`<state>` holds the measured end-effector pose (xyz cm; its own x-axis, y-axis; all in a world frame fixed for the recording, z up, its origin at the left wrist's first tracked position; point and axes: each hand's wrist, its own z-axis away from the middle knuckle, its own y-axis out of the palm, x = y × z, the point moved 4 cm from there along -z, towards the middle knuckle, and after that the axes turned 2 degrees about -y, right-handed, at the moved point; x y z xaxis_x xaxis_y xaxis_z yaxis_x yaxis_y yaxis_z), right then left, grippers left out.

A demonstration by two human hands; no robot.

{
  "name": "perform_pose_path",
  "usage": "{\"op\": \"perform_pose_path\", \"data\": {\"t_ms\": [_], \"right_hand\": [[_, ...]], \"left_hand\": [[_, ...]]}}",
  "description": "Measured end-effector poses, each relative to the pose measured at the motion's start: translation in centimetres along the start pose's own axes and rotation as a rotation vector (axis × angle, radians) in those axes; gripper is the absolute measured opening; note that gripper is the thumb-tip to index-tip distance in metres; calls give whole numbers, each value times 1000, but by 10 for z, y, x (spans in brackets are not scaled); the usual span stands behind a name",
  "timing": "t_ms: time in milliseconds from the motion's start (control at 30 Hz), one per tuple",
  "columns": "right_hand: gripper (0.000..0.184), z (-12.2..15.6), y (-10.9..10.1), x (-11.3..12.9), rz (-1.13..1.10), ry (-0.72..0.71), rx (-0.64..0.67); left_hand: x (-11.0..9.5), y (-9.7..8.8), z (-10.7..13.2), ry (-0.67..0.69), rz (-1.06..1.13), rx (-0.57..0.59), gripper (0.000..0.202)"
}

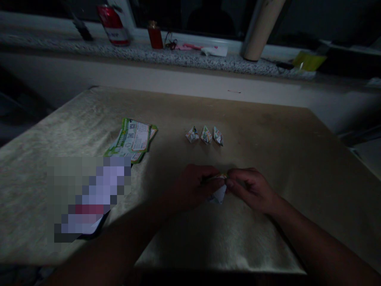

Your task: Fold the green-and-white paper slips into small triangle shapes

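Between my hands is a small piece of folded paper [220, 194], its pale side showing below my fingers and a coloured printed edge on top. My left hand [198, 186] pinches it from the left, thumb across its front. At its right edge, the fingertips of my right hand [250, 186] press together on it. Beyond my hands stand three small folded paper shapes in a row: a left one [193, 134], a middle one [206, 135] and a right one [218, 136]. All three carry print in white, green and orange.
Green and white printed packets [135, 137] lie at the left of the cloth-covered table [268, 131]. Nearer me is a phone [95, 198], its screen blurred out. The granite windowsill [137, 53] holds a red can [113, 26], a small red bottle [155, 35] and a cardboard tube [262, 29].
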<state>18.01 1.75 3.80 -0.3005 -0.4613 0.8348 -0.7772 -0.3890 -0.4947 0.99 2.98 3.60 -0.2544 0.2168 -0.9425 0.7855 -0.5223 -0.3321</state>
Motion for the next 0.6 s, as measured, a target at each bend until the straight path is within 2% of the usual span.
{"op": "perform_pose_path", "data": {"t_ms": [100,300,600], "right_hand": [[28,0,0,3,36,-28,-13],[30,0,0,13,26,-177,-77],[34,4,1,2,-203,-90,3]], "left_hand": [[0,2,1,-16,41,45,33],[-3,5,3,-18,108,98,30],[-3,2,3,-55,224,122,27]]}}
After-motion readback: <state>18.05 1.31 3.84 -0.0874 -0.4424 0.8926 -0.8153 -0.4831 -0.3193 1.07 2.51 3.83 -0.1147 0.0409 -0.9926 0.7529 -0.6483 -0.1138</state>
